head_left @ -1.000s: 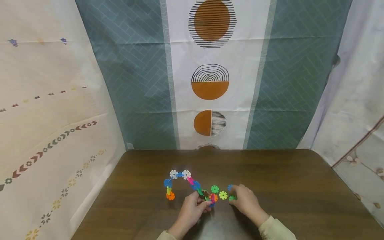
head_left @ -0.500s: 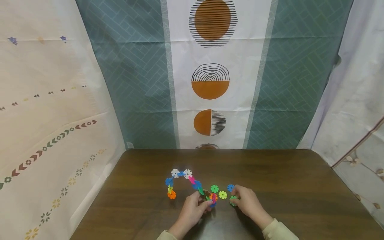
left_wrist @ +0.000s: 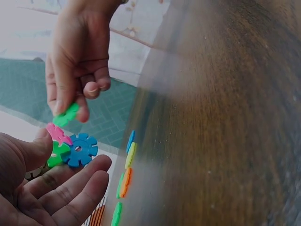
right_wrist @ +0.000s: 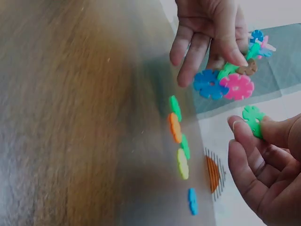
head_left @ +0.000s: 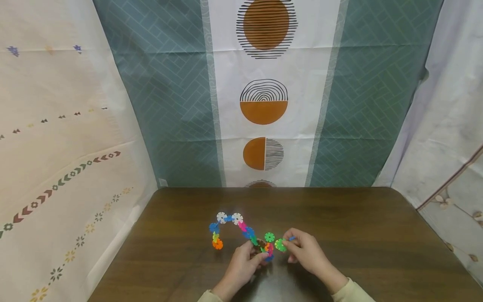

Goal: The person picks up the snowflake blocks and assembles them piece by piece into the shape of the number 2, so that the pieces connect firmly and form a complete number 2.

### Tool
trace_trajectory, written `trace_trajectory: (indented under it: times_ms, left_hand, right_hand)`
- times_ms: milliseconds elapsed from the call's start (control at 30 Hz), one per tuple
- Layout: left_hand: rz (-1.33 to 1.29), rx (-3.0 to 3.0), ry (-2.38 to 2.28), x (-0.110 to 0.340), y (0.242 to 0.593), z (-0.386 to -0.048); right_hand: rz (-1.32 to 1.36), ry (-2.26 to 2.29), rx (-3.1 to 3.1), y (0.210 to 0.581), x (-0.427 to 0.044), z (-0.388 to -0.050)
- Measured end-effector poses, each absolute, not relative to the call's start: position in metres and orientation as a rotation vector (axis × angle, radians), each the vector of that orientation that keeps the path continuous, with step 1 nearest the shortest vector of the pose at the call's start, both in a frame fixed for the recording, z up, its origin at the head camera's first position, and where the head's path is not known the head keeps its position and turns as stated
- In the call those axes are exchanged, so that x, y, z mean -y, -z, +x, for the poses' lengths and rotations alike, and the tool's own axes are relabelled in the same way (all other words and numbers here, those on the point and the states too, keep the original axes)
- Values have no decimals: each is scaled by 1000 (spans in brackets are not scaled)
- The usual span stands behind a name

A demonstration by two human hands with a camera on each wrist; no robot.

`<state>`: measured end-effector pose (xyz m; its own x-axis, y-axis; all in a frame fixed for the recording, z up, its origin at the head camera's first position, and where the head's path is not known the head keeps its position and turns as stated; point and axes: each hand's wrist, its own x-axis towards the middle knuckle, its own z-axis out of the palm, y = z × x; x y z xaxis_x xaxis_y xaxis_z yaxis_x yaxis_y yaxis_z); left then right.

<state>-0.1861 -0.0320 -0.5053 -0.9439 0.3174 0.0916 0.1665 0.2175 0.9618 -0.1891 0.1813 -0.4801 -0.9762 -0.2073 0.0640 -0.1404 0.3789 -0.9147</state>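
Observation:
A chain of interlocking snowflake discs (head_left: 236, 218) arches up from the left hand (head_left: 241, 263), which pinches it near one end between thumb and fingers. A pink disc (right_wrist: 236, 86) and a blue disc (right_wrist: 210, 84) form that end. The chain's far end carries an orange disc (head_left: 217, 244). The right hand (head_left: 310, 253) pinches a green snowflake disc (right_wrist: 253, 120) by its edge, close to the pink disc but apart from it. In the left wrist view, the right hand's green disc (left_wrist: 66, 115) appears just above the pink one.
Several loose discs lie on the brown wooden table (head_left: 170, 260) beyond the hands: a green one (head_left: 269, 237), a yellow one (right_wrist: 182, 164), an orange one (right_wrist: 174, 127) and a blue one (right_wrist: 192, 201) among them. Patterned cloths hang behind and at both sides.
The right hand has picked up the green disc from the table and brought it left, toward the chain's near end. The left hand holds the chain almost still.

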Motion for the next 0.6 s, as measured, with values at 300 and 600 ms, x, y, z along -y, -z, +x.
trace_trajectory:
  times_ms: [300, 600]
  left_hand:
    - [514, -2302, -1841, 31, 504, -185]
    - [520, -2276, -1840, 32, 502, -184]
  right_hand:
    - [-401, 1632, -2637, 473, -177, -187]
    - [-551, 1513, -2804, 475, -175, -186]
